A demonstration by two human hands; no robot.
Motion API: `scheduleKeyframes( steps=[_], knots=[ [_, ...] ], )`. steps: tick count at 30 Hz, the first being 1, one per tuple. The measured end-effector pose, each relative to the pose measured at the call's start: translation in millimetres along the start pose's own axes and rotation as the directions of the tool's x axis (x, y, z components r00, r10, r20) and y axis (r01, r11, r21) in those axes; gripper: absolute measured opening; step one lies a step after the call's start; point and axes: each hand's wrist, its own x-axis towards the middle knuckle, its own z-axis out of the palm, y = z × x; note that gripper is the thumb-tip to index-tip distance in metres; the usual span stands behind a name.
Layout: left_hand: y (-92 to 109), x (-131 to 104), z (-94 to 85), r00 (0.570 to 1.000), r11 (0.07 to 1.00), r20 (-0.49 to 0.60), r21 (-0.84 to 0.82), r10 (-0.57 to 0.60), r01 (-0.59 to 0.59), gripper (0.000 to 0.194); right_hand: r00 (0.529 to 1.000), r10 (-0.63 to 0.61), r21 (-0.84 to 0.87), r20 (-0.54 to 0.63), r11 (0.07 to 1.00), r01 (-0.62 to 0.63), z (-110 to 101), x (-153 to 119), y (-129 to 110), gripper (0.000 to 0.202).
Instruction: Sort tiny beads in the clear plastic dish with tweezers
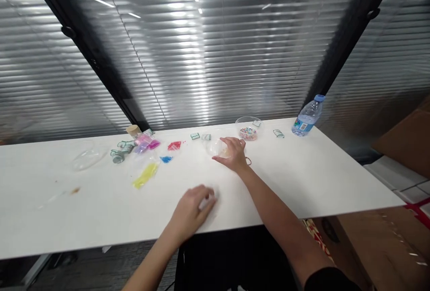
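My right hand [234, 154] reaches to the middle of the white table [268, 188], its thumb and fingers curved around the near right side of a clear plastic bowl [212, 147]. Something pale yellowish shows in that bowl, partly hidden by the fingers. Closer to the front edge, my left hand [192, 210] is low over the tabletop with thumb and fingers curled together. A pale, see-through thing shows at its fingers, too blurred to name. A thin brown loop [248, 161] lies just right of my right wrist.
Behind, a clear bowl [249, 130] holds multicoloured beads. A water bottle [307, 116] stands at the back right. Bags of yellow [146, 175], blue [165, 159] and red [174, 145] beads lie left of centre. Cardboard boxes [372, 246] are at the right.
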Motion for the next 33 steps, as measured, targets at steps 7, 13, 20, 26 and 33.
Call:
scheduleKeyframes(
  steps=[7,13,20,26,33],
  knots=[
    [-6,-47,37.4,0.994,0.991,0.016,0.075,0.11,-0.111,0.014,0.995,0.09,0.036,-0.053,0.995,-0.088,0,3,6,0.066],
    [-4,-31,35.8,0.993,0.987,0.045,0.11,0.11,-0.114,0.019,0.992,0.115,0.016,-0.05,0.993,-0.114,0,3,7,0.066],
    [-21,13,35.8,0.998,0.979,-0.066,0.202,-0.01,0.024,0.022,0.984,0.12,0.073,-0.128,0.991,-0.112,1,5,7,0.064],
    [-21,25,39.5,0.996,0.963,0.025,0.259,-0.084,0.075,0.021,0.964,0.168,0.133,-0.207,0.981,-0.142,-2,6,6,0.061],
    [-11,37,42.0,0.977,0.887,0.095,0.443,-0.192,0.131,0.022,0.964,0.209,0.098,-0.166,0.976,-0.195,-1,8,7,0.061]
  ],
)
